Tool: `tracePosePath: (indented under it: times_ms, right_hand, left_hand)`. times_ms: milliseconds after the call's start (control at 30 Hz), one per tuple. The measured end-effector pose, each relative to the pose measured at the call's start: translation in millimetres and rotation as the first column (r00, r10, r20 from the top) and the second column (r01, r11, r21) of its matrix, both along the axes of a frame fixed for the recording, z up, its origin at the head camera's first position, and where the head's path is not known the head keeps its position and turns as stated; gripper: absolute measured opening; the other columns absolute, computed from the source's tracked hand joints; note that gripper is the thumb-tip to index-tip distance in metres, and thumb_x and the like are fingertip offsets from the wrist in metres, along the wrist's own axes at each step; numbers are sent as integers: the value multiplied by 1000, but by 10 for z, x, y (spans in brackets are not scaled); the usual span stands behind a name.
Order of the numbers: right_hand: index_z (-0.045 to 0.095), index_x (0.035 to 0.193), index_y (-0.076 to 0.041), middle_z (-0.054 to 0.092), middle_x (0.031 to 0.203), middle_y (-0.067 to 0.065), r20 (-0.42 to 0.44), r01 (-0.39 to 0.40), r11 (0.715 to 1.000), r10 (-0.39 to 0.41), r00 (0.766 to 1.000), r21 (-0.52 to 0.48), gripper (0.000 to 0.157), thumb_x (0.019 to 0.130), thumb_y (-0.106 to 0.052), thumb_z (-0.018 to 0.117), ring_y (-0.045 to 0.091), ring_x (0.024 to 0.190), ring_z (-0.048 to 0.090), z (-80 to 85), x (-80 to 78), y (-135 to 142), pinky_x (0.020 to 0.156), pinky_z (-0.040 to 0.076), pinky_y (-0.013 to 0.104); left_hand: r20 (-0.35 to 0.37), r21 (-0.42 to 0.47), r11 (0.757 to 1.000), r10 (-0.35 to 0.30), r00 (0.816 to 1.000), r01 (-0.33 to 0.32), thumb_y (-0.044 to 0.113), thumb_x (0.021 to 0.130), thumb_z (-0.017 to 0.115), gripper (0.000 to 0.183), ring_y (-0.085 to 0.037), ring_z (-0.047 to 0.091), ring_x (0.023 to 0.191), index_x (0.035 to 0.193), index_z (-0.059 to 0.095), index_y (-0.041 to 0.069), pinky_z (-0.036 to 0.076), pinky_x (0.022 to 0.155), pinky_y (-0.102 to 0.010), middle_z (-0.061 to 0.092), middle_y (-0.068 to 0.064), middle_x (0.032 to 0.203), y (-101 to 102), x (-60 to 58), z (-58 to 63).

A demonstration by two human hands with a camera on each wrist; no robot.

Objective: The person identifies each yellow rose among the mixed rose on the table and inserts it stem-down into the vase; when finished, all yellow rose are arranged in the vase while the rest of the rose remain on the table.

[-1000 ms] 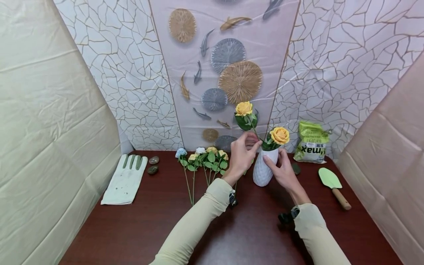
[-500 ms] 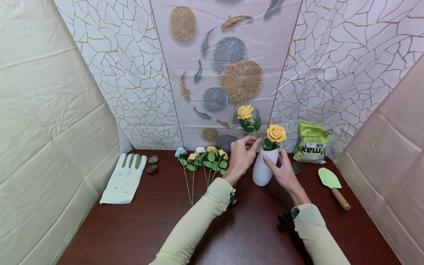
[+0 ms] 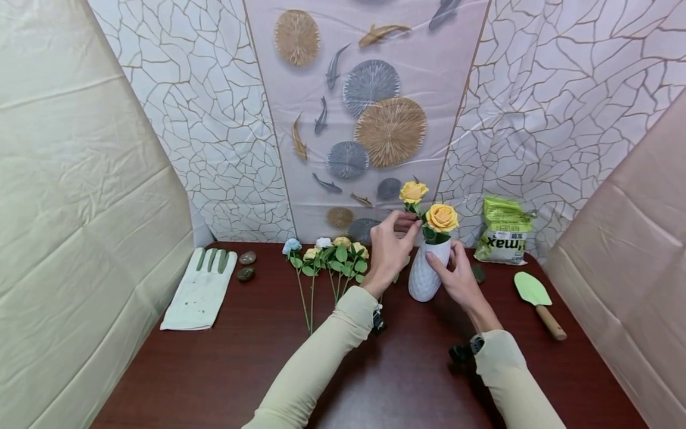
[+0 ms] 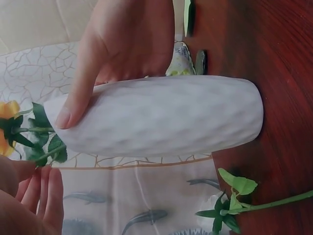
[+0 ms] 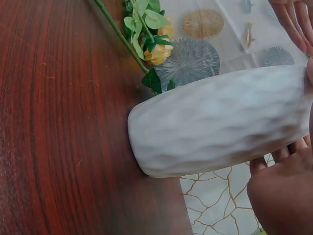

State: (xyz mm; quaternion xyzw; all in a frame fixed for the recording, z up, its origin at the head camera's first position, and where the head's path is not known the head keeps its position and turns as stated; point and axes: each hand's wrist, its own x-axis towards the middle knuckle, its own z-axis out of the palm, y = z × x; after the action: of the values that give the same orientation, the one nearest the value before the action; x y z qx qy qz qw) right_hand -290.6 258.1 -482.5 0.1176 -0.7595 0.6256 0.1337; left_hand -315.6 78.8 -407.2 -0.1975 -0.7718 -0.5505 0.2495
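A white dimpled vase (image 3: 423,280) stands slightly tilted on the dark table, and my right hand (image 3: 458,279) grips it near its mouth, thumb on the near side. One yellow rose (image 3: 442,218) rises from the mouth. My left hand (image 3: 392,250) pinches the stem of a second yellow rose (image 3: 413,192) just above the rim. In the left wrist view, that stem (image 4: 51,152) leads into the vase's mouth between green leaves. Its lower end is hidden inside the vase. The right wrist view shows the vase's base (image 5: 139,142) on the tabletop.
Left of the vase lie several flowers, among them a blue one (image 3: 292,246), a white one (image 3: 324,243) and yellow ones (image 3: 342,241). Farther left are a white glove (image 3: 198,298) and two stones (image 3: 246,274). To the right are a green bag (image 3: 502,232) and a trowel (image 3: 536,295).
The second yellow rose has come down and to the right, nearer the vase's mouth. The first rose has turned slightly left. My right hand has stayed on the vase.
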Motion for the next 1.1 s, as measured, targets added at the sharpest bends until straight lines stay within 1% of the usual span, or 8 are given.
tracePosePath:
  times_ms: [133, 333, 467, 600, 733, 900, 1033, 1100]
  right_hand:
    - [38, 129, -16, 58, 126, -2, 6, -5, 1000, 5, 1000, -6, 38, 101, -23, 63, 7, 114, 58, 11, 6, -11, 87, 50, 18]
    - [36, 136, -16, 51, 132, -1, 18, -1, 1000, 1, 1000, -1, 46, 100, -25, 63, 8, 121, 52, 26, 4, -11, 90, 47, 16]
    - [35, 139, -16, 50, 135, -1, 22, 1, 1000, -1, 1000, -7, 48, 100, -26, 63, 9, 124, 50, 19, -10, -10, 91, 47, 16]
    - [35, 141, -17, 50, 136, -1, 21, 3, 1000, -3, 1000, -7, 50, 101, -26, 63, 9, 124, 50, 8, -15, -7, 91, 47, 16]
    - [36, 140, -16, 50, 135, -1, 6, 12, 1000, -12, 1000, -12, 49, 100, -24, 63, 7, 124, 50, -3, -17, -7, 93, 45, 16]
    - [38, 136, -17, 52, 131, -3, 1, 18, 1000, -18, 1000, -17, 45, 100, -22, 64, 5, 122, 51, -17, -23, 2, 92, 46, 16]
    - [37, 134, -16, 52, 128, -2, 5, 11, 1000, -11, 1000, -8, 43, 100, -22, 63, 6, 120, 51, -20, -30, 8, 90, 47, 16]
    - [37, 134, -16, 52, 127, -2, 19, 12, 1000, -11, 1000, -6, 43, 100, -24, 63, 6, 120, 51, -19, -28, 3, 89, 47, 15]
  left_hand:
    - [7, -17, 999, -27, 1000, 27, 29, 96, 70, 12, 7, 69, 85, 106, 73, 23, 55, 72, -9, 77, 8, 97, 23, 7, -9]
    - [29, -56, 993, -98, 995, 99, 26, 95, 71, 13, 8, 68, 87, 107, 75, 22, 55, 75, -9, 78, 8, 99, 88, 36, -45]
    - [26, -111, 988, -101, 995, 103, 25, 97, 69, 14, 9, 68, 89, 110, 75, 24, 53, 76, -7, 78, 9, 102, 104, 51, -74]
    - [15, -117, 985, -122, 992, 123, 23, 98, 68, 15, 7, 68, 92, 111, 74, 23, 54, 78, -9, 77, 8, 104, 64, 67, -103]
    - [-1, -129, 983, -133, 991, 132, 19, 97, 68, 15, 5, 69, 92, 111, 74, 22, 57, 80, -13, 77, 7, 104, -50, 71, -143]
    - [7, -108, 989, -99, 995, 99, 17, 97, 68, 15, -1, 72, 91, 109, 75, 21, 60, 79, -19, 78, 2, 103, -283, 51, -224]
    - [39, -85, 995, -45, 998, 48, 20, 96, 69, 12, -5, 73, 89, 106, 76, 20, 61, 80, -23, 79, 0, 100, -565, -1, -348]
    - [67, -92, 996, 12, 998, -6, 23, 96, 70, 12, -6, 73, 87, 105, 77, 20, 61, 78, -23, 78, 2, 98, -739, -37, -432]
